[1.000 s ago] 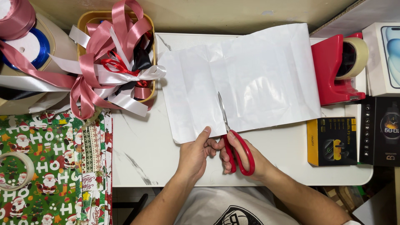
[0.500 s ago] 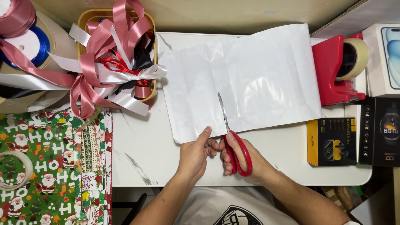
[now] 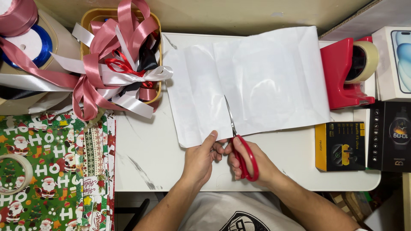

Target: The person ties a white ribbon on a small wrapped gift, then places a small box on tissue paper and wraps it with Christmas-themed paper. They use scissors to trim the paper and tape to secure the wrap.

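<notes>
A large creased sheet of white paper (image 3: pixel 265 81) lies on the white marble-look table (image 3: pixel 145 158). My right hand (image 3: pixel 250 160) grips red-handled scissors (image 3: pixel 242 149), whose blades run up into the paper from its near edge. My left hand (image 3: pixel 200 158) pinches the paper's near edge just left of the cut, thumb on top. The blades look nearly closed along the cut line.
A yellow tray of pink, white, red and black ribbons (image 3: pixel 120 60) sits at the back left. Festive wrapping paper (image 3: pixel 51 171) and a tape roll (image 3: pixel 10 173) lie at left. A red tape dispenser (image 3: pixel 346 72) and small boxes (image 3: pixel 340 145) stand at right.
The scissor blades have closed a little and the paper left of the cut has shifted slightly. Both hands stay in nearly the same place.
</notes>
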